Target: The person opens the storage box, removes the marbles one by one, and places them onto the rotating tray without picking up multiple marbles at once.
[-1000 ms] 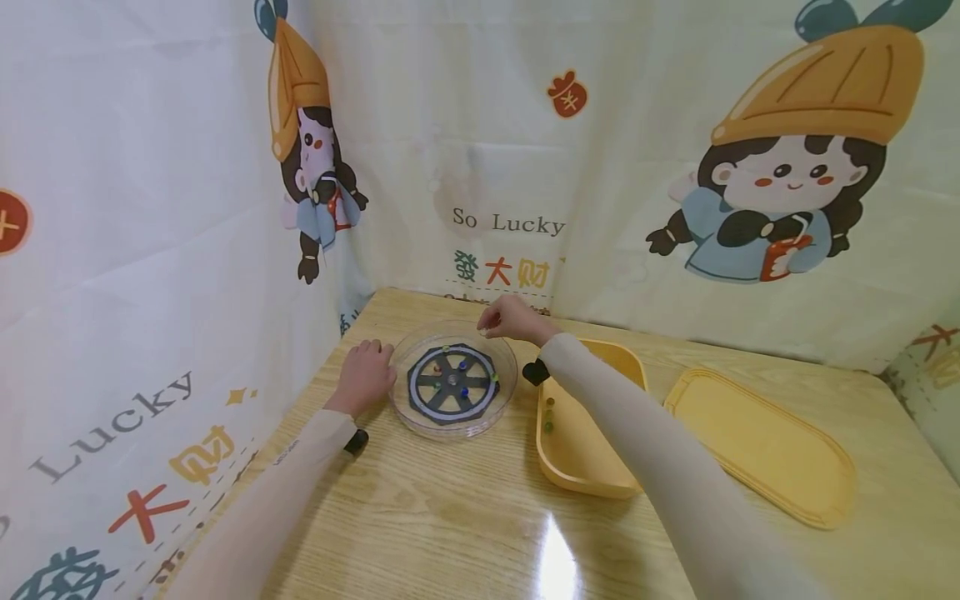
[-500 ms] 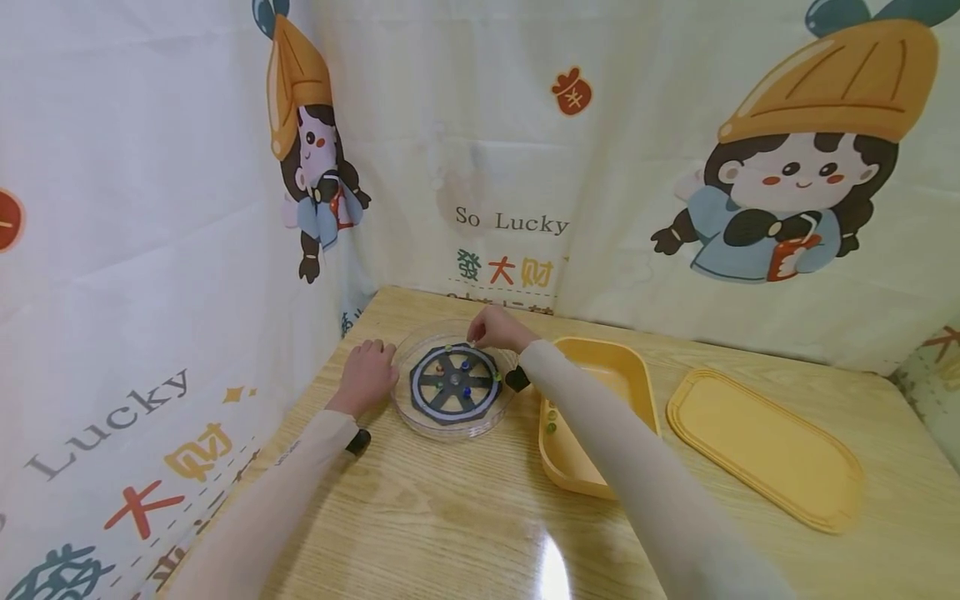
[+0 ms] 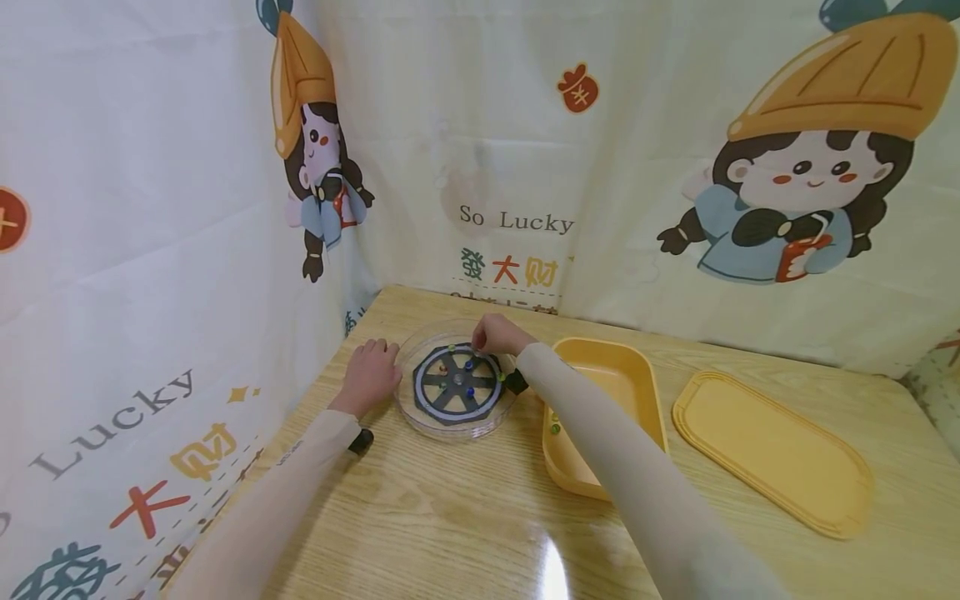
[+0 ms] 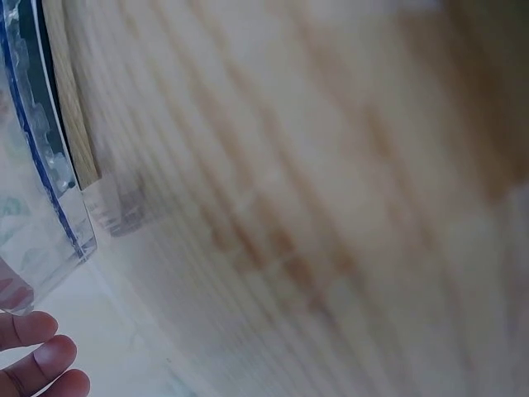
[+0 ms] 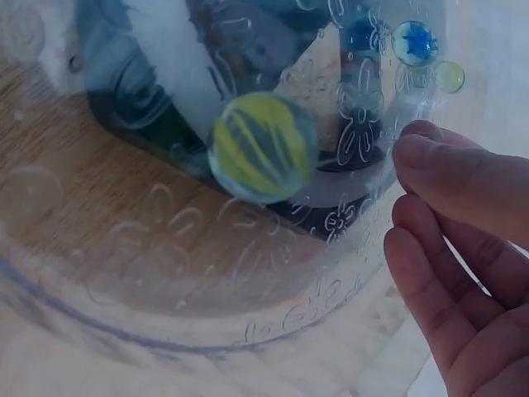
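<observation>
In the head view, a clear round dish (image 3: pixel 459 435) stands on the table, with a dark octagonal wheel shape (image 3: pixel 447 379) showing through it. Several glass marbles lie on it, among them a blue marble (image 3: pixel 470 392) and, large in the right wrist view, a yellow-striped marble (image 5: pixel 264 149). My left hand (image 3: pixel 367 375) rests at the dish's left rim, its fingers loosely bent against the clear wall. Over the dish's far right part, my right hand (image 3: pixel 498 335) pinches a small pale marble between thumb and fingertips; the marble is mostly hidden by the fingers now.
To the right of the dish is a deep yellow tray (image 3: pixel 551 467), partly covered by the right sleeve, with green marbles (image 3: pixel 555 429) near its left wall. A flat yellow lid (image 3: pixel 772 454) lies farther right. A printed cloth (image 3: pixel 510 150) hangs behind the table.
My right hand has come down and slightly left, from above the dish's far right rim to low over the dish. The left hand stays at the rim. The head view has shifted slightly.
</observation>
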Demonstrator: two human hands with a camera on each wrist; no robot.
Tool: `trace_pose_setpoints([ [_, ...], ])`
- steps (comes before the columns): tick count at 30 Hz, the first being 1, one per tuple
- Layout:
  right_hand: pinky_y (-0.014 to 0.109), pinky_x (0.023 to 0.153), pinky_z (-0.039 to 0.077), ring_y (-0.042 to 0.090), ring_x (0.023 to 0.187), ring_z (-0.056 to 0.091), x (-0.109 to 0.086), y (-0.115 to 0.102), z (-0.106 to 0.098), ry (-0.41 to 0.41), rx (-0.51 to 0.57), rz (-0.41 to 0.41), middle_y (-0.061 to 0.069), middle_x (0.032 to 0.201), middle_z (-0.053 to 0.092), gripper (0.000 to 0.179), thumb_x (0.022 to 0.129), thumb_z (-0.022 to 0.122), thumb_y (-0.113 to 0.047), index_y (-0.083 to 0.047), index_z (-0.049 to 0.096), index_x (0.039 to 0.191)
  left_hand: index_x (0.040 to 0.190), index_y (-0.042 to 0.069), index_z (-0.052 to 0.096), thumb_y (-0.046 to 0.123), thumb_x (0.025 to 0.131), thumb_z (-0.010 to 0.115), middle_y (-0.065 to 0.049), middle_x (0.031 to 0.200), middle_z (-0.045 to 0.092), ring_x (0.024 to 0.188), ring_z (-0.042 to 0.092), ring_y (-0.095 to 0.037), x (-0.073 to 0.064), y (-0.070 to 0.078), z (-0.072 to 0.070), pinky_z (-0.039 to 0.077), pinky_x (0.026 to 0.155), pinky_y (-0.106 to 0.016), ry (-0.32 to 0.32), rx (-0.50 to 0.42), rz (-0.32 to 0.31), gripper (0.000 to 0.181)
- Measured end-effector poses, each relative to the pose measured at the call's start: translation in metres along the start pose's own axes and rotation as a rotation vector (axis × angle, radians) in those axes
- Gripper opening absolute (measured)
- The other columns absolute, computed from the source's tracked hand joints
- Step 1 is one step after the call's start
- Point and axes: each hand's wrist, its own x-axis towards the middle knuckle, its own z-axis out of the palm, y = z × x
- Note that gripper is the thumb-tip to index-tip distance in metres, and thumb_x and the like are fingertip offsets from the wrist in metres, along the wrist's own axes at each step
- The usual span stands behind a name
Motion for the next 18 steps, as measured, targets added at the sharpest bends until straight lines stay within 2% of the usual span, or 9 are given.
trace_pose_setpoints([
  [8, 0.026, 0.071, 0.053, 0.016, 0.077, 0.063, 0.0004, 0.0005, 0.0015, -0.017, 0.001, 0.008, 0.009, 0.089, 0.072, 0.011, 0.08, 0.07, 0.0, -0.006, 0.075, 0.089, 0.102, -0.001, 0.06, 0.017, 0.086, 0.061, -0.018, 0.091, 0.06, 0.087, 0.055, -0.034, 0.0009, -0.0003, 0.0, 0.047, 0.08, -0.046, -0.029, 0.0, -0.011, 0.024],
  [13, 0.027, 0.072, 0.053, 0.016, 0.077, 0.063, 0.0001, -0.0011, 0.0008, -0.02, -0.006, 0.012, 0.009, 0.089, 0.072, 0.012, 0.079, 0.07, 0.001, -0.006, 0.075, 0.088, 0.101, -0.001, 0.06, 0.016, 0.085, 0.061, -0.018, 0.09, 0.06, 0.085, 0.055, -0.034, 0.0008, -0.0001, 0.0001, 0.047, 0.079, -0.046, -0.016, -0.008, -0.005, 0.024],
  [18, 0.028, 0.076, 0.053, 0.019, 0.085, 0.064, -0.0016, -0.0038, -0.0036, -0.031, -0.02, 0.01, 0.01, 0.095, 0.071, 0.015, 0.081, 0.07, -0.001, -0.005, 0.073, 0.095, 0.101, -0.001, 0.061, 0.016, 0.085, 0.062, -0.018, 0.088, 0.06, 0.084, 0.055, -0.033, 0.0002, 0.0001, 0.0001, 0.047, 0.078, -0.046, -0.002, -0.004, 0.001, 0.023],
])
